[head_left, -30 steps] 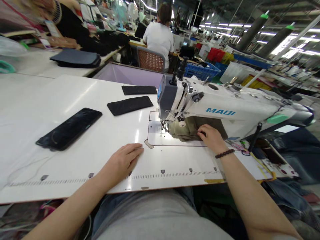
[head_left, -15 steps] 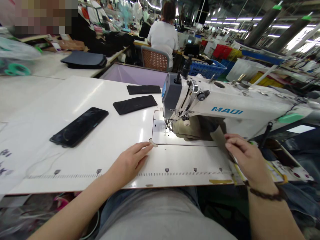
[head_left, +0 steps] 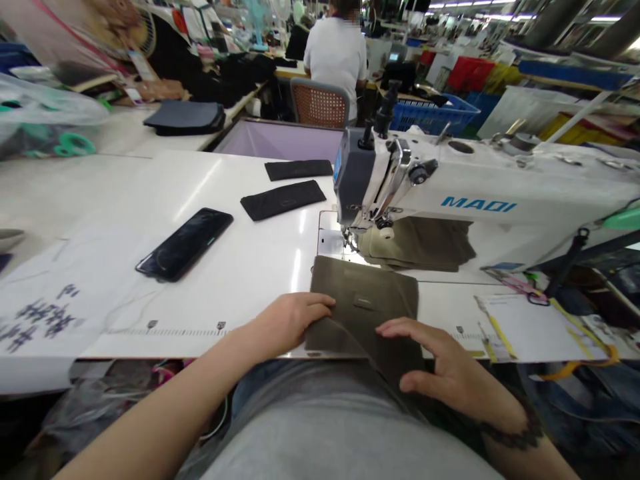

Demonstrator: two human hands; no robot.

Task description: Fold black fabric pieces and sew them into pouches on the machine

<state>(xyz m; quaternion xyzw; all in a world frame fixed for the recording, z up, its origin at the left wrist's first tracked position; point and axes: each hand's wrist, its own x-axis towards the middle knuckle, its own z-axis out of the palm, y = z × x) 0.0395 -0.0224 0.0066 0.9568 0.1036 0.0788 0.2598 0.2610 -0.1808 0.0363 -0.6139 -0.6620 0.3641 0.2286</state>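
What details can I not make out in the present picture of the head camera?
Head view:
Olive cloth: partly covered by the right hand.
Its label: lettering too small.
Handwriting at far left: too blurred to read.
Dark thread spools: tops cut off by the picture's upper edge.

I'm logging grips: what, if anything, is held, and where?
The left hand touches the olive cloth at its left edge; cannot tell if pinched. The right hand is open over the cloth's right side, no grip visible.

Olive-brown fabric [head_left: 361,316], white tabletop [head_left: 270,257]
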